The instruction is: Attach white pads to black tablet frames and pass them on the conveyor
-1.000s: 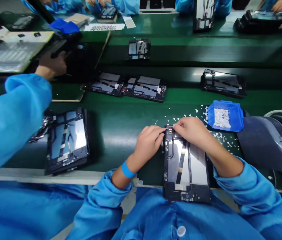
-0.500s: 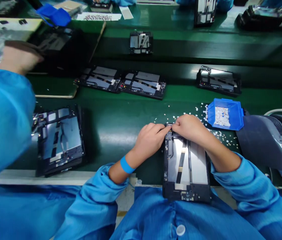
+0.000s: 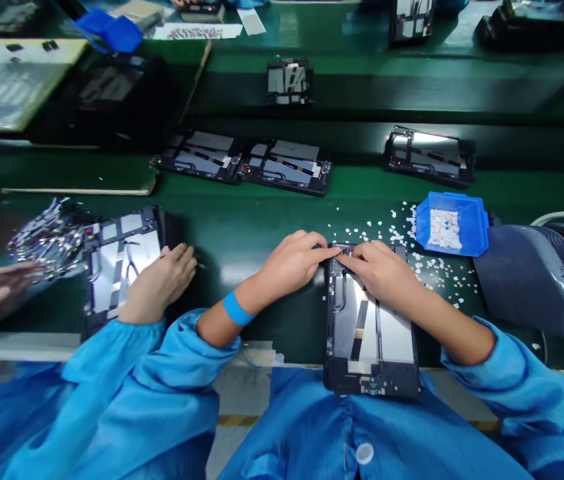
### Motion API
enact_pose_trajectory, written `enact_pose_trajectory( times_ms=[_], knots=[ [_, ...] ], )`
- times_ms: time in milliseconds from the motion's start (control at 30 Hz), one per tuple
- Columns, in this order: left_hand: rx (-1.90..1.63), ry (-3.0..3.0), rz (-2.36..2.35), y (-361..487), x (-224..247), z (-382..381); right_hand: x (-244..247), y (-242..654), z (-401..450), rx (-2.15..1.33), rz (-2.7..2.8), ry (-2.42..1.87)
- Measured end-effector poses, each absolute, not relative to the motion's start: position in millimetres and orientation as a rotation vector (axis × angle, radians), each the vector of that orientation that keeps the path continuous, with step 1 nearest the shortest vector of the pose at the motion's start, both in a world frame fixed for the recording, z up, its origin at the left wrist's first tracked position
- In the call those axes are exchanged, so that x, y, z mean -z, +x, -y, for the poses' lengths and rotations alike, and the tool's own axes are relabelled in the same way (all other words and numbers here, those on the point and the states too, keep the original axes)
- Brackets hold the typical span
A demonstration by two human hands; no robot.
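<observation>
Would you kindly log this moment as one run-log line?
left hand: at far left corner of open device | right hand: at same corner | open device: overhangs near edge of bench | blue bin: holds white bits

Green bench (image 3: 227, 230), white scraps (image 3: 396, 237), blue bin (image 3: 473, 223)

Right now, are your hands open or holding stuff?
Left hand: fingers at the device's far end; grip can't be told.
Right hand: fingers there too; grip can't be told.

The wearer (image 3: 307, 433) has two hands (image 3: 296, 265) and one device (image 3: 395, 337); the middle row holds three more (image 3: 287, 167); one scrap tray (image 3: 476, 223) shows.
</observation>
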State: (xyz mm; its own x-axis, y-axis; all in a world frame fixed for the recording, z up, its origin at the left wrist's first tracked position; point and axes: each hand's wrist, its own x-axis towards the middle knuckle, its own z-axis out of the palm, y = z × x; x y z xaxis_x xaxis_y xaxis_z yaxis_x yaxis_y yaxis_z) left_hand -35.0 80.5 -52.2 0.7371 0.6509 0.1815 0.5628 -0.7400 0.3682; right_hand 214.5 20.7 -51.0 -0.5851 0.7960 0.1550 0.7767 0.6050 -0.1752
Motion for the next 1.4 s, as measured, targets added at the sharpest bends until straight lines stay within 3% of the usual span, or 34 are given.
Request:
enact_pose_trajectory(
  times_ms=[133,267,533,633,733,1067,1233,1400],
  knots=[
    [-0.373,2.719,-1.014,-31,44,-74,43,210,-28,-0.048,2.759,-1.229],
    [-0.327,2.782,-1.053,-25,35,-68,31,223,-25,-0.228,2.583,-1.184],
    [-0.439,2.853,-0.917,-31,44,-70,16,338,119,-0.36,1.168,-1.697],
    [-0.46,2.709,-0.96,-31,52,-88,31,392,152,-0.356,0.529,-1.683],
    [-0.588,2.634,-1.057,-25,51,-99,47,431,158,-0.468,0.254,-1.649],
    [-0.541,2.63,-1.143,-26,26,-79,64,434,146,-0.698,0.191,-1.583],
    [-0.663,2.224,-1.232,-16,6,-48,50,370,161,-0.801,0.381,-1.627],
    [-0.677,1.579,-1.049,24,6,-23,26,276,97,-0.975,0.949,-1.556]
  ],
)
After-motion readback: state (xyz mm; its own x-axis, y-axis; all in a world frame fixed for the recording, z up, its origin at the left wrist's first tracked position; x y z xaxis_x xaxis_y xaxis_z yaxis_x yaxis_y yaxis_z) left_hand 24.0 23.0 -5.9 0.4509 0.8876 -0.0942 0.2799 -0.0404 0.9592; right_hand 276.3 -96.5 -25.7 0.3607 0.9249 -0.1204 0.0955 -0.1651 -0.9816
